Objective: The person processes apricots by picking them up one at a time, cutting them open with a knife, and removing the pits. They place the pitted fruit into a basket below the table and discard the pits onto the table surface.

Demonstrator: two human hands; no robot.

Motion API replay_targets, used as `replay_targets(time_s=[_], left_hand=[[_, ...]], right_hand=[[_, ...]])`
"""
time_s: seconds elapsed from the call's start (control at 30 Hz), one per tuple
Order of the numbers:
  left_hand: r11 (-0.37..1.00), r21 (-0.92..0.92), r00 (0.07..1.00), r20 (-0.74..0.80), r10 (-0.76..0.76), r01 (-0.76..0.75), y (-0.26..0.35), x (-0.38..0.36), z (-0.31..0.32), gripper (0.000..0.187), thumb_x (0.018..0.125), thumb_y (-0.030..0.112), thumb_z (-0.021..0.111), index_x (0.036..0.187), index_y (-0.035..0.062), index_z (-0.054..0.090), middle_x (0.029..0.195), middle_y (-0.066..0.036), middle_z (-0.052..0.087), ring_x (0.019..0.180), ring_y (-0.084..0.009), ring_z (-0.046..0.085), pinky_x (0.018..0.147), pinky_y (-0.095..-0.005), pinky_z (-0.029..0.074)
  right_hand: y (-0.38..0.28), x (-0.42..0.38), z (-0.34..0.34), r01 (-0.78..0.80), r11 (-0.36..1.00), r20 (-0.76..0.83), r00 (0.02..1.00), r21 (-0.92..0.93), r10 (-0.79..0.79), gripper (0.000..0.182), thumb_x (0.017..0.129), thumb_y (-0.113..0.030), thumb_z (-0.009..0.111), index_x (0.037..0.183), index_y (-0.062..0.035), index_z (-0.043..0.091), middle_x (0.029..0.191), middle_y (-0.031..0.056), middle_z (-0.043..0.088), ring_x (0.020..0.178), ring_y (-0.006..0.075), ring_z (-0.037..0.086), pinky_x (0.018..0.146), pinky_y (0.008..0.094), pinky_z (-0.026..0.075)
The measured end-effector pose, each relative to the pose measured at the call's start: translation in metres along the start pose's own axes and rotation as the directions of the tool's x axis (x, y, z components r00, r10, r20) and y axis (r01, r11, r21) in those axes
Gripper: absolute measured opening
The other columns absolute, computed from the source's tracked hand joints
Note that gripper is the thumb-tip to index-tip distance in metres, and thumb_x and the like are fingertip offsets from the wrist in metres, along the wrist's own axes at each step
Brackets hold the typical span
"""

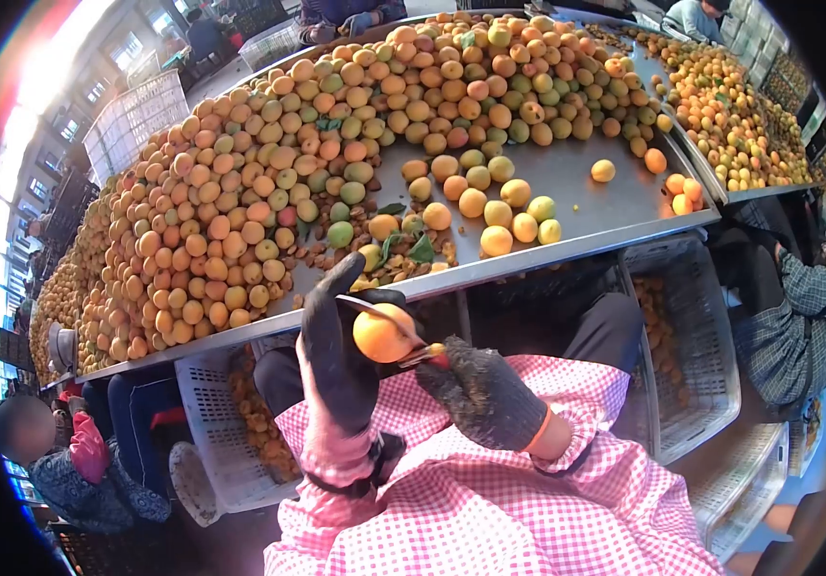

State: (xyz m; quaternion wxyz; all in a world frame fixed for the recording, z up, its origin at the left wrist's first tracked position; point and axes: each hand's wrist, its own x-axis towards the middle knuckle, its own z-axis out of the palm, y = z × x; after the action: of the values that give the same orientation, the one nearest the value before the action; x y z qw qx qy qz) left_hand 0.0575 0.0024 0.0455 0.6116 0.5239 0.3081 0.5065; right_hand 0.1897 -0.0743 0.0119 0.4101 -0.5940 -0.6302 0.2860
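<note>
My left hand (338, 350), in a dark glove, holds an orange-yellow apricot (382, 334) in front of my lap, fingers pointing up beside the fruit. My right hand (486, 397), in a worn dark glove with an orange cuff edge, is closed round a small knife (422, 354). A bit of red shows at its handle. The thin curved blade passes over the near side of the apricot, touching it in this view. Just beyond both hands runs the front edge of a metal table (567, 238) heaped with apricots (230, 202).
Crates with cut fruit stand at both sides of my legs, a left crate (209, 422) and a right crate (711, 346). Leaves and pits (336, 252) lie among the apricots. One person (96, 461) sits at left, another (788, 326) at right. More people are across the table.
</note>
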Motion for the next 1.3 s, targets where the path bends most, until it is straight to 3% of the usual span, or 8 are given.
replay_targets(time_s=[0.13, 0.4, 0.53, 0.57, 0.6, 0.87, 1.0, 1.3], left_hand=[[0.678, -0.703, 0.973, 0.219, -0.078, 0.213, -0.037, -0.016, -0.008, 0.059, 0.087, 0.028, 0.060, 0.134, 0.0005, 0.036, 0.122, -0.019, 0.051, 0.111, -0.0310, 0.054, 0.096, -0.0453, 0.044], [0.997, 0.069, 0.980, 0.196, 0.010, -0.024, 0.002, 0.008, -0.040, 0.057, 0.084, 0.034, 0.067, 0.121, -0.0071, 0.052, 0.109, -0.016, 0.060, 0.097, -0.0270, 0.061, 0.082, -0.0391, 0.053], [0.915, -0.376, 0.978, -0.084, -0.190, 0.146, -0.011, 0.006, -0.017, 0.045, 0.087, 0.037, 0.062, 0.102, -0.0047, 0.061, 0.095, -0.011, 0.064, 0.086, -0.0205, 0.063, 0.069, -0.0290, 0.053], [0.979, 0.152, 0.989, -0.081, -0.123, 0.134, -0.021, 0.000, -0.028, 0.044, 0.090, 0.034, 0.057, 0.111, -0.0046, 0.054, 0.098, -0.014, 0.063, 0.087, -0.0261, 0.064, 0.075, -0.0353, 0.054], [0.780, -0.540, 0.935, 0.035, -0.354, 0.316, -0.032, -0.007, -0.026, 0.040, 0.091, 0.029, 0.058, 0.113, -0.0043, 0.054, 0.099, -0.013, 0.063, 0.086, -0.0257, 0.064, 0.074, -0.0334, 0.054], [0.898, 0.439, 0.986, 0.156, -0.063, -0.012, 0.022, 0.004, -0.040, 0.050, 0.088, 0.012, 0.061, 0.131, -0.0050, 0.044, 0.118, -0.009, 0.056, 0.106, -0.0148, 0.052, 0.091, -0.0261, 0.041], [0.992, -0.003, 0.992, 0.005, -0.126, 0.126, 0.008, 0.011, -0.031, 0.053, 0.086, 0.014, 0.064, 0.130, -0.0050, 0.044, 0.114, -0.011, 0.058, 0.103, -0.0150, 0.055, 0.092, -0.0269, 0.042], [0.983, 0.137, 0.982, -0.158, -0.100, 0.122, -0.029, 0.070, -0.059, 0.033, 0.088, 0.019, 0.064, 0.114, -0.0004, 0.059, 0.089, -0.005, 0.065, 0.073, -0.0092, 0.061, 0.062, -0.0214, 0.049]], right_hand=[[-0.005, 0.003, 0.001, 0.032, 0.903, -0.106, 0.994, 0.429, 0.015, 0.025, 0.088, -0.022, 0.059, 0.088, 0.0020, 0.051, 0.068, 0.0254, 0.057, 0.062, 0.0435, 0.057, 0.048, 0.0481, 0.041], [-0.016, 0.005, 0.001, 0.026, 0.989, -0.108, 0.994, 0.146, -0.010, 0.024, 0.088, -0.021, 0.059, 0.086, 0.0014, 0.051, 0.064, 0.0233, 0.058, 0.063, 0.0425, 0.058, 0.048, 0.0477, 0.042], [-0.015, 0.011, 0.007, 0.044, 0.991, -0.126, 0.992, 0.124, -0.028, 0.022, 0.089, -0.021, 0.058, 0.089, 0.0003, 0.051, 0.064, 0.0234, 0.058, 0.060, 0.0418, 0.058, 0.047, 0.0471, 0.042], [-0.020, 0.012, 0.011, 0.062, 0.996, -0.194, 0.980, 0.057, -0.050, 0.022, 0.088, -0.021, 0.058, 0.089, -0.0002, 0.051, 0.062, 0.0226, 0.057, 0.058, 0.0413, 0.058, 0.046, 0.0469, 0.042], [-0.023, 0.014, 0.014, 0.077, 0.997, -0.263, 0.962, -0.013, -0.078, 0.022, 0.088, -0.021, 0.058, 0.090, -0.0008, 0.050, 0.061, 0.0219, 0.057, 0.057, 0.0408, 0.058, 0.045, 0.0467, 0.042], [-0.009, 0.018, 0.002, 0.004, 0.997, 0.044, 0.999, -0.079, 0.000, 0.023, 0.089, -0.018, 0.058, 0.101, 0.0012, 0.053, 0.075, 0.0201, 0.062, 0.066, 0.0397, 0.061, 0.052, 0.0422, 0.047], [-0.010, 0.036, 0.000, -0.011, 0.978, 0.076, 0.997, -0.208, 0.027, 0.026, 0.087, -0.021, 0.059, 0.098, 0.0021, 0.052, 0.071, 0.0214, 0.061, 0.067, 0.0397, 0.061, 0.054, 0.0434, 0.047], [-0.001, 0.111, -0.002, 0.087, 0.932, 0.284, 0.959, -0.351, 0.017, 0.027, 0.086, -0.029, 0.059, 0.093, -0.0030, 0.058, 0.080, 0.0213, 0.062, 0.074, 0.0373, 0.062, 0.061, 0.0445, 0.047]])
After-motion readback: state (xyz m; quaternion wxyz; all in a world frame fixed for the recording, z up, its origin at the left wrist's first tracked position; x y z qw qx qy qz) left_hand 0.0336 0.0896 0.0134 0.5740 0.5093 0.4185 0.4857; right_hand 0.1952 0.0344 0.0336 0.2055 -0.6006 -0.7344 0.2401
